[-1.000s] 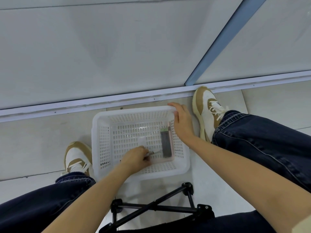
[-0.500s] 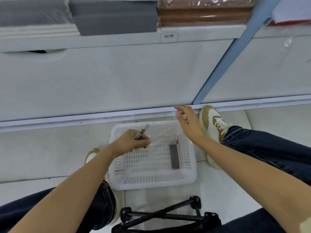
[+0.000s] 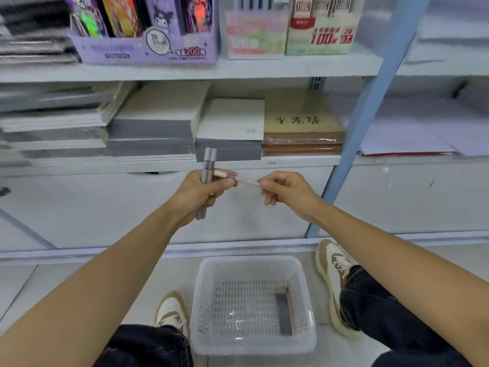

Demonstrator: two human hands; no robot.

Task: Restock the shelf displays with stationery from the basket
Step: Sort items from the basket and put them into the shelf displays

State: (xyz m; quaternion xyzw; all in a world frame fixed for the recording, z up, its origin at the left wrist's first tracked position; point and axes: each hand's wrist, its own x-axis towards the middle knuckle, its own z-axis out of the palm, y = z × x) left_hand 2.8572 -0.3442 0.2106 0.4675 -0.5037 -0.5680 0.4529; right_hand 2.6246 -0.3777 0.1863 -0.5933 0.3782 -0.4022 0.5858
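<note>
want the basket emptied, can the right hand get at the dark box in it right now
Probably, once freed: the right hand pinches a pink pen, but the dark box lies uncovered in the open basket.

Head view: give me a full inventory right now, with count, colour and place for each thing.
grey pens: two, grey, upright in left hand
slim pink item: one, pale pink, spanning between both hands
basket: one, white, on floor
flat pack: one, dark grey, right side inside basket
display box: one, purple, upper shelf
cartons: two, pinkish and beige-red, upper shelf
notebook stacks: several, grey-white, lower shelf
wrapped books: one stack, brown, lower shelf
shoes: two, tan-white, flanking basket
left hand: grips grey pens
right hand: pinches slim pink item
</note>
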